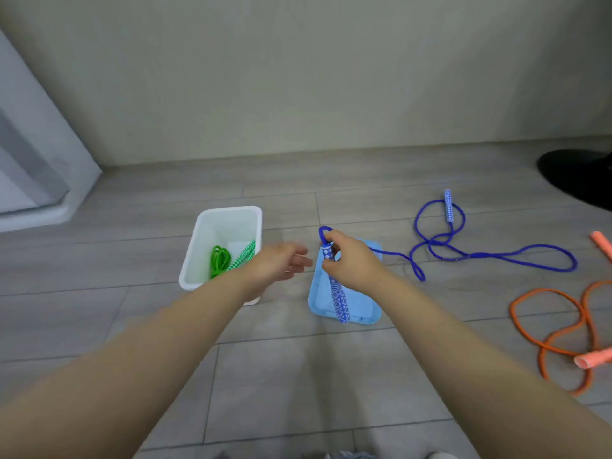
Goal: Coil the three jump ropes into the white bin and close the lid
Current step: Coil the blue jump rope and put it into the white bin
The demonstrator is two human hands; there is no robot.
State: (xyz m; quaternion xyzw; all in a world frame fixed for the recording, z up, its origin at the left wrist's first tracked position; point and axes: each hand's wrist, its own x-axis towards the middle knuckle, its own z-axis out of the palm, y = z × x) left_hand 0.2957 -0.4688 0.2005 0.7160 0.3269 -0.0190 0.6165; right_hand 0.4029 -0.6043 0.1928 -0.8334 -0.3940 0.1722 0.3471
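The white bin stands open on the grey plank floor, and everything else here is placed from it. Inside it lies the green jump rope, coiled against the near left wall, with its green-and-white patterned handle slanting up toward the right wall. Just to the right of the bin the light blue lid lies flat on the floor, apart from the bin.

Above that lid the right hand pinches the blue jump rope at the top of one blue-and-white patterned handle; thumb and fingers are closed on it, a small loop of cord stands up over the knuckles, and the handle hangs down across the lid. The rest of the blue cord trails away to the right of the bin in loose loops on the floor, ending in its second handle farther back.

The left hand hovers over the bin's right near corner, fingers spread and loosely curled, gripping nothing.

Well to the right of the bin, past the blue cord, the orange jump rope lies uncoiled with its pink handles.
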